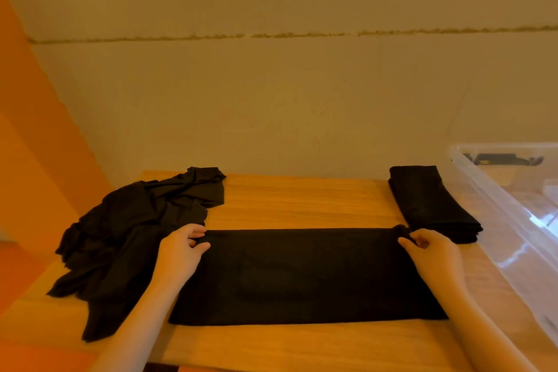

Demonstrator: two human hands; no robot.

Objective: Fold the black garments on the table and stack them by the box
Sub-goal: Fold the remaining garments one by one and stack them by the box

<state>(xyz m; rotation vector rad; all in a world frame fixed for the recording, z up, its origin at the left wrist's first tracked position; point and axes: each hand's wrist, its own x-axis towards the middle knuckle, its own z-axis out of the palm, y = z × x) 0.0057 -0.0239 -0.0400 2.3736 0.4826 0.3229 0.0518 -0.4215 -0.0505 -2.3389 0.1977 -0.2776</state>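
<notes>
Black cloth, a half-folded garment (305, 275), lies flat as a wide band across the near middle of the wooden worktop (302, 199), its near edge close to the worktop's front rim. The left hand (181, 251) pinches the band's far left corner, fingers curled on the fabric; the right hand (431, 251) pinches the far right corner the same way, a small bunch of cloth clamped between thumb and fingers. This looks like the middle of a fold: the next move likely calls for lifting or drawing both corners together evenly so the layers stay square.

Left of the band, a crumpled heap of black garments (133, 235) waits unfolded, spilling toward the worktop's left edge and touching the band near the left hand. At the far right, a folded stack (431, 202) sits just beside the clear plastic box (513, 220), its near end almost touching the right hand. Bare wood between heap and stack gives room for moving beyond the band; the box wall limits any sweep to the right.
</notes>
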